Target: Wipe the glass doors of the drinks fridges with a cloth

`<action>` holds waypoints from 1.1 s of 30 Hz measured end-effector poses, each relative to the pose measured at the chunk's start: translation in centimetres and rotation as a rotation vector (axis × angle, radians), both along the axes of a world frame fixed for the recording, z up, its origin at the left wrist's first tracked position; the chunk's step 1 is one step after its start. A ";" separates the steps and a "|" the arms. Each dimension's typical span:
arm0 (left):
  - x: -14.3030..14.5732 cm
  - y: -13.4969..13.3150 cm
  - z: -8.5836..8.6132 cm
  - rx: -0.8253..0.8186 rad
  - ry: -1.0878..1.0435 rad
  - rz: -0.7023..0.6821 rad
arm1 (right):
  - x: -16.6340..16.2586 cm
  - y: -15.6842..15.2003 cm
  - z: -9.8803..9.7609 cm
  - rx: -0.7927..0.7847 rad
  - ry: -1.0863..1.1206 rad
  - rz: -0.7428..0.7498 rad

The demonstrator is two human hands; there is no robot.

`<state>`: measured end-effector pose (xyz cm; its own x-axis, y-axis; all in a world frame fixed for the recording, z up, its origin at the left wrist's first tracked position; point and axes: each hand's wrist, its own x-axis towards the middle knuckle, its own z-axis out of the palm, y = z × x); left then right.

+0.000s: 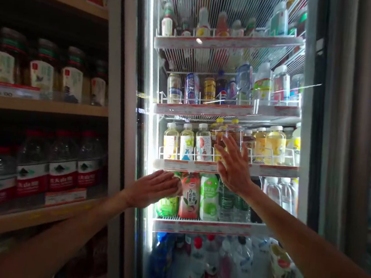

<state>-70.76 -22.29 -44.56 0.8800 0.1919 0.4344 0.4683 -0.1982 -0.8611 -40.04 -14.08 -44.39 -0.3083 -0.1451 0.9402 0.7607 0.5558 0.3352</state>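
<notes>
Both my hands are raised in front of a lit drinks fridge, and neither holds anything. My left hand is stretched out flat, palm down, before the lower shelf; behind its fingertips are a green-labelled bottle and a red bottle. With its fingers spread, my right hand is up in front of the middle shelf, near yellow-capped bottles. A green-and-white bottle is between the hands, on the lower shelf. Reflections suggest glass before the shelves; whether either hand touches it I cannot tell.
Left of the fridge, wooden shelves hold large jars and red-capped water bottles. Cans line a higher fridge shelf. More bottles and a tub are at the bottom. A vertical metal frame borders the right.
</notes>
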 end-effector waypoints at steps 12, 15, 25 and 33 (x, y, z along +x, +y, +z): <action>3.5 0.8 -4.0 0.109 -0.119 0.011 | -0.1 -0.5 -1.5 -0.015 -0.037 0.016; 4.2 1.2 -3.2 0.232 -0.341 0.007 | 0.7 -0.3 -2.3 -0.035 -0.012 0.003; 7.6 2.1 -6.0 0.090 -0.088 -0.058 | 3.4 -1.1 -7.1 -0.085 -0.118 0.014; 11.4 3.9 -4.6 0.139 -0.270 -0.032 | 6.2 -1.8 -7.8 -0.120 -0.042 -0.005</action>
